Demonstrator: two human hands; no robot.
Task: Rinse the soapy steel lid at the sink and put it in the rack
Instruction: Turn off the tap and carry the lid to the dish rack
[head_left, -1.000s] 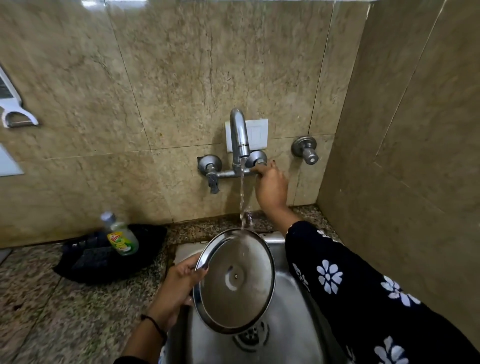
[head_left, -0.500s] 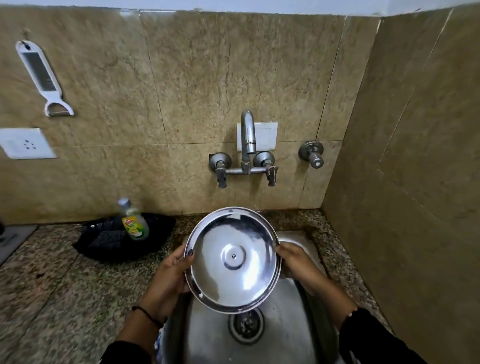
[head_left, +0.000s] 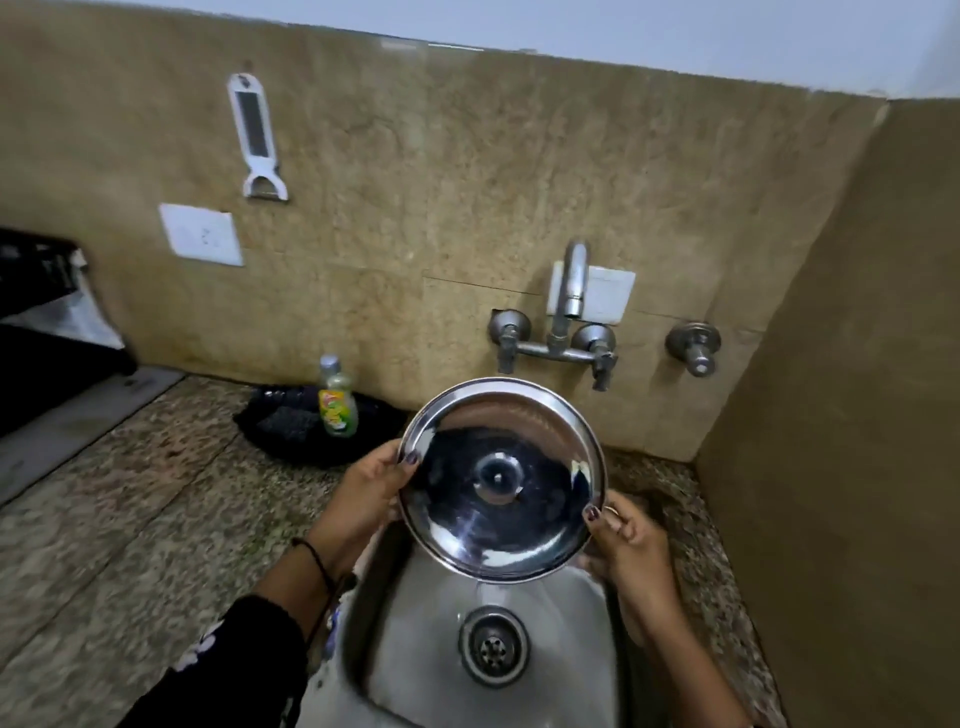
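Noting from my remote view, steel lid (head_left: 501, 479) above the sink (head_left: 415, 649), left hand (head_left: 363, 501) grip closed on its left rim, right hand (head_left: 626, 545) grip on its near right rim, tap (head_left: 563, 322) beyond.

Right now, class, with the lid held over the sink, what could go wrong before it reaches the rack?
1. The steel lid is wet and pinched only at its rim by the left hand and right hand; it could slip and fall into the sink.
2. Swinging it left could knock over the soap bottle standing nearby.
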